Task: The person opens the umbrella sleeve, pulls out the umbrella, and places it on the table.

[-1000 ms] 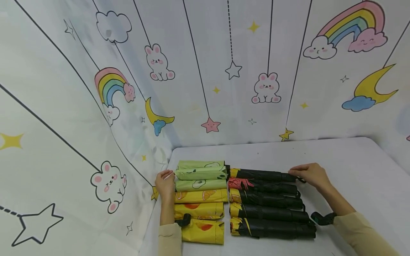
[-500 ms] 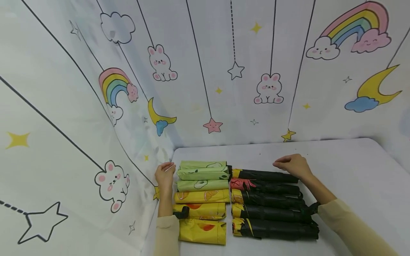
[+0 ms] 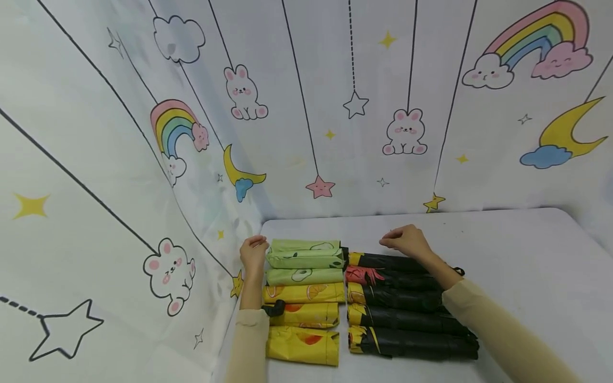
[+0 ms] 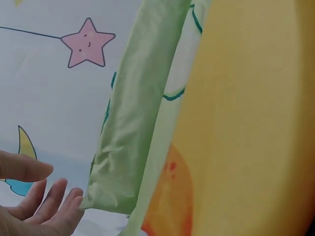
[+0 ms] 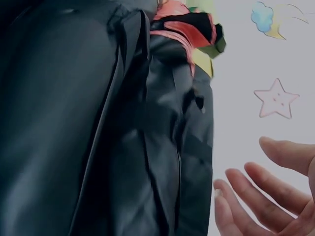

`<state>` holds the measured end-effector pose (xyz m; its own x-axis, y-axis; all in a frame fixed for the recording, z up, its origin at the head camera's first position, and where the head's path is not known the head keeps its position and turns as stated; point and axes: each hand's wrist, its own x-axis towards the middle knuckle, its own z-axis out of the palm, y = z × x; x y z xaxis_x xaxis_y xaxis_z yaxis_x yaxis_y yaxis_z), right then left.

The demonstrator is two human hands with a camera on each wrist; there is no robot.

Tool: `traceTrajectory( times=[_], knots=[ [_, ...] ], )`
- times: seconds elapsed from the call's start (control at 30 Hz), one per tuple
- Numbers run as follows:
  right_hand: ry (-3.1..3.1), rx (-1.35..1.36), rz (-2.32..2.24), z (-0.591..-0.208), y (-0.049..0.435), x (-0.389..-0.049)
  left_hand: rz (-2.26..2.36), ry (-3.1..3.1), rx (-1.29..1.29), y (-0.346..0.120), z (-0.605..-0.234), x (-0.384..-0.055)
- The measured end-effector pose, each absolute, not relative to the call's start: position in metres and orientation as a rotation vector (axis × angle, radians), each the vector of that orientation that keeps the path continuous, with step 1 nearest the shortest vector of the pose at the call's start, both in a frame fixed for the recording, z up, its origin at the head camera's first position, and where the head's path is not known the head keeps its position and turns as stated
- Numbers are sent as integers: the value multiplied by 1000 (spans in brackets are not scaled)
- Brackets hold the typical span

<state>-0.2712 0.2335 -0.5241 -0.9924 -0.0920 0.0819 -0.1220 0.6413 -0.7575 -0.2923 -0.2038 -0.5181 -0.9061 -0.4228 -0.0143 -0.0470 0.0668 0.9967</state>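
Note:
Two columns of long, narrow things lie on the white table. Green avocado-print fabric bundles [image 3: 306, 259] lie at the back left, with yellow fruit-print bundles [image 3: 303, 316] in front. To their right is a row of black rolls [image 3: 416, 343] that look like folded umbrellas, one with a red patterned end [image 3: 362, 275]. My left hand [image 3: 253, 254] is beside the green bundles' left end, fingers loosely bent and holding nothing. In the left wrist view its fingertips come close to a green corner [image 4: 113, 196]; contact is unclear. My right hand [image 3: 409, 242], also holding nothing, hovers beyond the rearmost black roll [image 3: 380, 260].
White cloth [image 3: 297, 133] printed with rabbits, stars and rainbows hangs behind the table and along its left side. The white tabletop [image 3: 522, 255] stretches to the right of the black rolls. My right forearm crosses over their right ends.
My right hand has left the right end of the rearmost black roll and moved left and back. My left hand has moved slightly back from the bundles' left side. The bundles look unmoved.

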Motion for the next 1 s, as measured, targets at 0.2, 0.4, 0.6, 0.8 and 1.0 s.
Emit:
traceTrajectory(
  times=[0.2, 0.4, 0.6, 0.8, 1.0],
  knots=[
    [-2830, 226, 1323, -530, 208, -282, -1851, -2105, 514, -206, -525, -299],
    [-2847, 251, 1290, -536, 188, -290, -1826, -2116, 535, -206, -533, -306],
    [-2888, 303, 1270, -540, 172, -296, -1870, -2179, 541, -203, -543, -308],
    [-2940, 366, 1234, -543, 159, -302, -1831, -2186, 514, -202, -549, -311],
    [-2983, 394, 1235, -551, 148, -309, -1858, -2162, 523, -203, -552, -312]
  ],
)
